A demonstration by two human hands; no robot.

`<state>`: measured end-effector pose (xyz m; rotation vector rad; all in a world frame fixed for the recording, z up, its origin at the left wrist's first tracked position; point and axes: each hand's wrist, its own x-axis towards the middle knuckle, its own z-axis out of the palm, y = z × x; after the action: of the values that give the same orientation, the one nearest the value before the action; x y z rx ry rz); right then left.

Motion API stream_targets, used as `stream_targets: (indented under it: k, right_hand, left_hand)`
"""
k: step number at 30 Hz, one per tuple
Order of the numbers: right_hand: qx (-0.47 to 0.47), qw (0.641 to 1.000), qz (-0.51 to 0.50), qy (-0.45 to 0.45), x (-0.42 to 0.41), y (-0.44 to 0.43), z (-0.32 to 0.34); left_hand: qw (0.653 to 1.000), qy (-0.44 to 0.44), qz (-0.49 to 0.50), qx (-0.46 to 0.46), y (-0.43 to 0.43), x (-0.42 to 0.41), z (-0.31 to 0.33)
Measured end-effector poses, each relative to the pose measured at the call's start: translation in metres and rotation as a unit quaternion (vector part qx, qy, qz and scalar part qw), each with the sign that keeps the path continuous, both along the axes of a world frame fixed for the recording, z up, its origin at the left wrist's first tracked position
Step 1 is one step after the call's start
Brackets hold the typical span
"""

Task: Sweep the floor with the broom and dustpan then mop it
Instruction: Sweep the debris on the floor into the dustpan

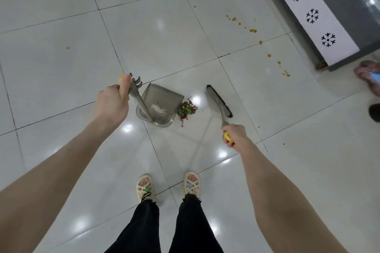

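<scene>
Sweeping step: left hand [112, 101] gripping dustpan [162, 104] handle, right hand [234, 134] gripping broom [219, 101] handle, fingers curled round both; leaf scraps [187, 110] sitting at pan lip. Next: push them in.

Glossy tiled floor [61, 150]; translucent grey plastic dustpan [164, 98].
</scene>
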<state>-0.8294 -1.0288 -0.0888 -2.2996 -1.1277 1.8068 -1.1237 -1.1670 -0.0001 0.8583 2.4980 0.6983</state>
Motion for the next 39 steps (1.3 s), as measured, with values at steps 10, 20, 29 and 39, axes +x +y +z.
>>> stream_targets:
  k: [10, 20, 29, 39]
  right_hand:
    - [0.011, 0.994, -0.103, 0.036, -0.048, -0.072, 0.035]
    - [0.025, 0.993, -0.107, 0.037, -0.064, -0.079, 0.026]
    - [0.009, 0.991, -0.11, 0.075, -0.058, -0.092, 0.033]
    - [-0.002, 0.973, -0.176, 0.15, -0.041, -0.059, 0.05]
  left_hand:
    - [0.998, -0.031, -0.054, -0.002, -0.051, -0.044, 0.006]
    - [0.996, -0.016, -0.084, -0.02, -0.096, -0.048, 0.003]
    - [0.993, -0.009, -0.098, -0.064, -0.112, -0.037, 0.0]
    - [0.991, -0.013, -0.104, -0.084, -0.122, -0.024, 0.006]
